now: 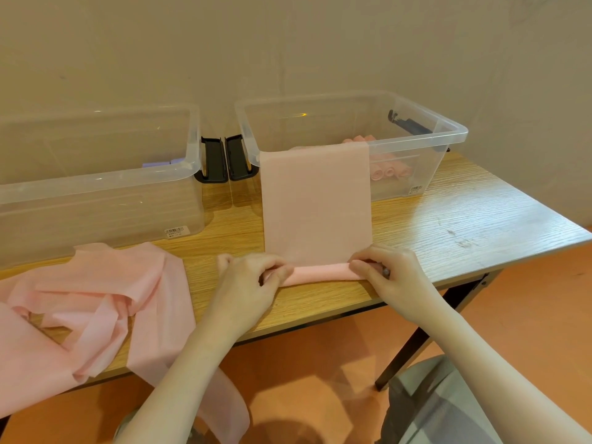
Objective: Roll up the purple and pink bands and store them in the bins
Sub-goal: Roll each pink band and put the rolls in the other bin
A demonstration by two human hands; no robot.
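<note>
- Both hands sit nearest the viewer at the surface's (480, 219) front edge: the left hand (253, 280) pinches the left end of the roll and the right hand (384, 270) pinches the right end, so each grip has its fingers curled onto the rolled pink fabric.
- Loose pink bands (96, 302) lie heaped on the left part of the surface, one tail hanging over the edge; they look thin, limp and light, likely to crease and slide if taken by one corner.
- Left bin (96, 187), clear plastic, holds what seems to be purple rolls (160, 162) at its back, though little of them shows.
- Right bin (352, 123) holds finished pink rolls (387, 171) lying on its floor.
- Pink band (317, 203) in hand runs flat from the roll away from the person, its far end draped over the right bin's near rim; its long axis points straight away towards the wall.
- Roll (320, 272) lies crosswise, its axis running left to right along the front edge; judged soft and springy, it is best held at both ends so that it stays tight and even.
</note>
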